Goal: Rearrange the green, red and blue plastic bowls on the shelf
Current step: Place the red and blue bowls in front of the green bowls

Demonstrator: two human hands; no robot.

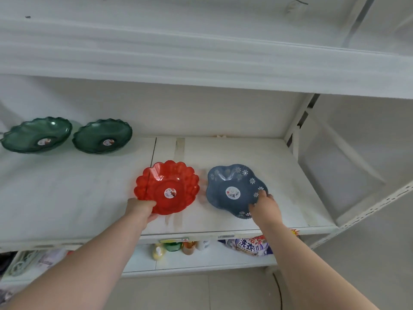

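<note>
A clear red scalloped bowl (pixel 167 186) rests on the white shelf (pixel 67 198) near its front, with my left hand (pixel 140 209) gripping its near-left rim. Right beside it lies a blue bowl with white flowers (pixel 232 189); my right hand (pixel 264 206) grips its near-right rim. Two dark green bowls sit at the back left of the shelf, one (pixel 36 135) at the far left and the other (pixel 102 136) just to its right. Each bowl has a round sticker in its middle.
Another white shelf board (pixel 201 63) hangs close above. A slotted upright post (pixel 299 121) bounds the shelf on the right. On the lower shelf stand small bottles (pixel 174 248) and a detergent bag (pixel 248 245). A dark cable (pixel 278 289) runs down to the floor.
</note>
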